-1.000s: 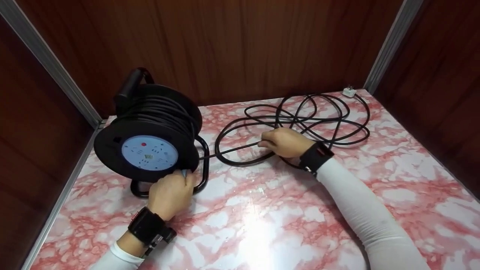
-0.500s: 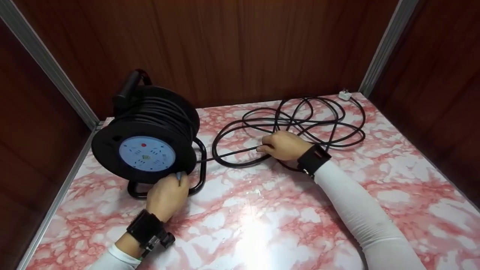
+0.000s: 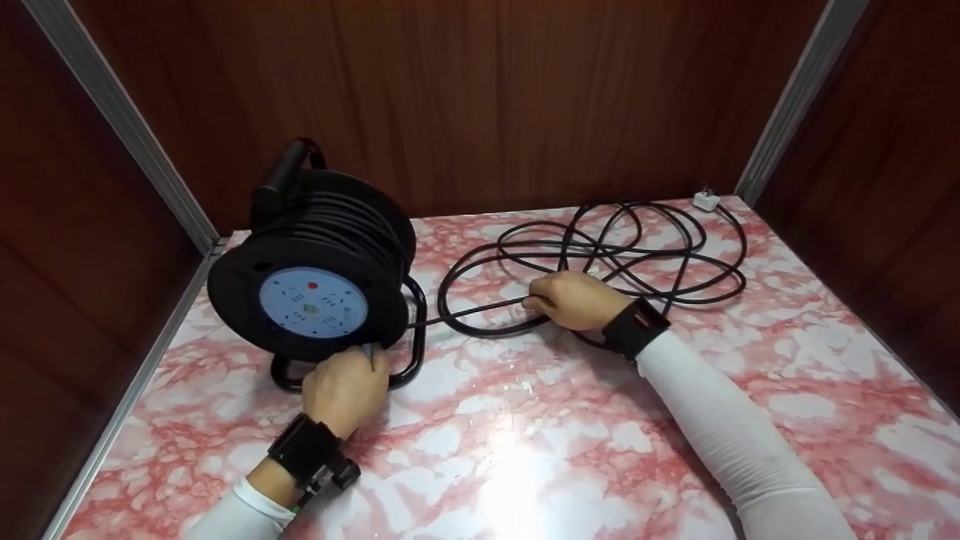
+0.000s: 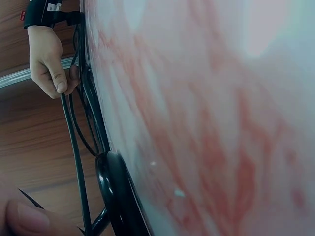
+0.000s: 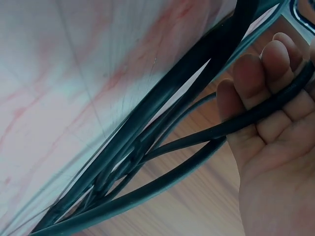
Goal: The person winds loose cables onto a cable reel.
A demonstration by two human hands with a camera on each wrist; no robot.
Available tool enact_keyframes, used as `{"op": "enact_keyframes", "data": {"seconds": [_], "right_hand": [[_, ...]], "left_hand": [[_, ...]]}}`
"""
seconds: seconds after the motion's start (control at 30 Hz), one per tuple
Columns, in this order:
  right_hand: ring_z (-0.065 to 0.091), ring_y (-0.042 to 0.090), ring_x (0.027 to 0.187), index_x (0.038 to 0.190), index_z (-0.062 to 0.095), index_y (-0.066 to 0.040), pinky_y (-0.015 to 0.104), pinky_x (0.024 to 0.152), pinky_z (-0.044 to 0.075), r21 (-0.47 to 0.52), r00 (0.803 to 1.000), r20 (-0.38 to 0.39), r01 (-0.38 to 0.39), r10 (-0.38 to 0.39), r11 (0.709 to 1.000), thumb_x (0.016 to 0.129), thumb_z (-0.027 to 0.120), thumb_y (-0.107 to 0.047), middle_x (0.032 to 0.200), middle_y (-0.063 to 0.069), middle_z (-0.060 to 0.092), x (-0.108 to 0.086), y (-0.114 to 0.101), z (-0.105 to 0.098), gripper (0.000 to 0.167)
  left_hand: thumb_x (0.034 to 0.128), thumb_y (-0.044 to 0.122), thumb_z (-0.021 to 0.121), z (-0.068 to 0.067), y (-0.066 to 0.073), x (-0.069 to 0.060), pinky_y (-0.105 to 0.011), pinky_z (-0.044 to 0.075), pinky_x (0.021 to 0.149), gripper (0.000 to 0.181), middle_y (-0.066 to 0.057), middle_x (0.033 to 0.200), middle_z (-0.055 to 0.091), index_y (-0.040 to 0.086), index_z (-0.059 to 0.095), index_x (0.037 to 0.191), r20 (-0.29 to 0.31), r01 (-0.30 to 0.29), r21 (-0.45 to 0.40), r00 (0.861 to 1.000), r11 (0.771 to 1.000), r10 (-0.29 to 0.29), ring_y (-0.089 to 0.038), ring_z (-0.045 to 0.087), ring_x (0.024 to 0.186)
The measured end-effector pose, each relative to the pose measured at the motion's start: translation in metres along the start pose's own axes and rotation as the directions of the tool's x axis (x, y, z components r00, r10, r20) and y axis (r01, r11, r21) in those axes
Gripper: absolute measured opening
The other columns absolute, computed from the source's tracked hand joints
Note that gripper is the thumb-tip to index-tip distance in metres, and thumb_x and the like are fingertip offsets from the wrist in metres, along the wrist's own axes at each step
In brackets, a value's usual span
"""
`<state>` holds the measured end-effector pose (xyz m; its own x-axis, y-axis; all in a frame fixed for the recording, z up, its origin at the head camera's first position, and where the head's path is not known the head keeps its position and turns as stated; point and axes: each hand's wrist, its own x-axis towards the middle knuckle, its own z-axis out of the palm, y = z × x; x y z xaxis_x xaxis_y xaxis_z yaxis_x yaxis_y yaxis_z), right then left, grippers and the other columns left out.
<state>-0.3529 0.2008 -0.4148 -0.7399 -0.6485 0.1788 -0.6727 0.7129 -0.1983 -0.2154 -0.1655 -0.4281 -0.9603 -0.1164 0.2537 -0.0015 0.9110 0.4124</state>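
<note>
A black cable reel (image 3: 315,247) with a blue socket face stands on its tubular frame at the left of the head view. At its lower rim my left hand (image 3: 346,391) grips a small blue-grey knob (image 3: 369,349), mostly hidden by the fingers. From the reel a black cable (image 3: 480,309) runs to my right hand (image 3: 577,300), which pinches it between thumb and fingers. In the right wrist view the cable (image 5: 246,120) crosses the curled fingers (image 5: 251,78). The left wrist view shows the cable (image 4: 74,142) stretched between both hands.
Loose loops of cable (image 3: 679,255) lie behind and to the right of my right hand. They end in a white plug (image 3: 706,200) near the back right corner. Brown wood-grain panels (image 3: 480,97) enclose the red-and-white marbled table (image 3: 600,442).
The head view shifts slightly left, then right. Both hands keep their holds, and the reel, cable loops and plug stay about where they were.
</note>
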Motion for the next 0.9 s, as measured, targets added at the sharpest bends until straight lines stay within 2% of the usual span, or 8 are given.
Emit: {"op": "enact_keyframes", "data": {"seconds": [0.23,0.4,0.53,0.67,0.8,0.9], "right_hand": [[0.062,0.015,0.074,0.087,0.063,-0.019,0.041,0.074,0.054,-0.009,1.0,-0.021,0.009,-0.009,1.0,0.111,0.063,-0.034,0.079,-0.005,0.064,-0.001,-0.001,0.0,0.029],[0.071,0.02,0.081,0.092,0.065,-0.017,0.045,0.077,0.057,-0.02,0.999,-0.014,0.037,-0.037,0.999,0.111,0.063,-0.032,0.086,-0.003,0.07,0.001,-0.004,0.001,0.024],[0.07,0.02,0.076,0.089,0.06,-0.018,0.044,0.071,0.056,-0.067,0.998,-0.032,0.043,-0.045,0.997,0.11,0.063,-0.035,0.081,-0.003,0.067,0.0,-0.002,-0.001,0.028],[0.065,0.02,0.067,0.086,0.059,-0.017,0.044,0.065,0.054,-0.13,0.986,-0.135,0.081,-0.099,0.988,0.11,0.064,-0.04,0.073,-0.002,0.062,-0.001,0.001,-0.006,0.033],[0.063,0.021,0.062,0.084,0.059,-0.015,0.045,0.062,0.053,-0.173,0.952,-0.272,0.094,-0.139,0.98,0.107,0.069,-0.041,0.068,-0.001,0.058,-0.002,0.002,-0.011,0.036],[0.062,0.021,0.061,0.083,0.058,-0.015,0.044,0.06,0.053,-0.176,0.95,-0.285,0.081,-0.13,0.981,0.106,0.07,-0.042,0.067,-0.001,0.057,-0.002,0.001,-0.009,0.037]], "left_hand": [[0.11,0.037,0.045,0.0,0.0,0.007,-0.063,0.053,0.055,0.057,-0.023,0.074,0.074,0.004,0.068,0.07,0.001,-0.035,0.012,0.999,0.999,0.035,-0.046,0.073,0.069],[0.1095,0.038,0.046,-0.001,-0.005,0.013,-0.064,0.053,0.058,0.059,-0.025,0.078,0.075,0.003,0.069,0.069,0.014,-0.008,0.017,1.0,1.0,0.008,-0.047,0.074,0.072],[0.1088,0.04,0.046,-0.002,-0.006,0.014,-0.065,0.054,0.06,0.059,-0.026,0.081,0.076,0.002,0.07,0.069,0.03,0.005,0.031,1.0,0.999,-0.006,-0.048,0.075,0.075],[0.1083,0.04,0.047,-0.003,-0.006,0.014,-0.067,0.055,0.061,0.06,-0.028,0.082,0.076,0.001,0.071,0.071,0.025,0.006,0.033,1.0,0.999,-0.007,-0.049,0.075,0.076],[0.1081,0.04,0.046,-0.006,-0.009,0.013,-0.067,0.054,0.061,0.06,-0.027,0.082,0.076,0.002,0.071,0.07,0.042,0.024,0.036,0.999,0.999,-0.025,-0.048,0.075,0.077],[0.1084,0.041,0.045,-0.01,-0.015,0.012,-0.064,0.055,0.061,0.06,-0.023,0.081,0.076,0.004,0.069,0.068,0.081,0.048,0.039,0.995,0.998,-0.051,-0.044,0.075,0.075]]}}
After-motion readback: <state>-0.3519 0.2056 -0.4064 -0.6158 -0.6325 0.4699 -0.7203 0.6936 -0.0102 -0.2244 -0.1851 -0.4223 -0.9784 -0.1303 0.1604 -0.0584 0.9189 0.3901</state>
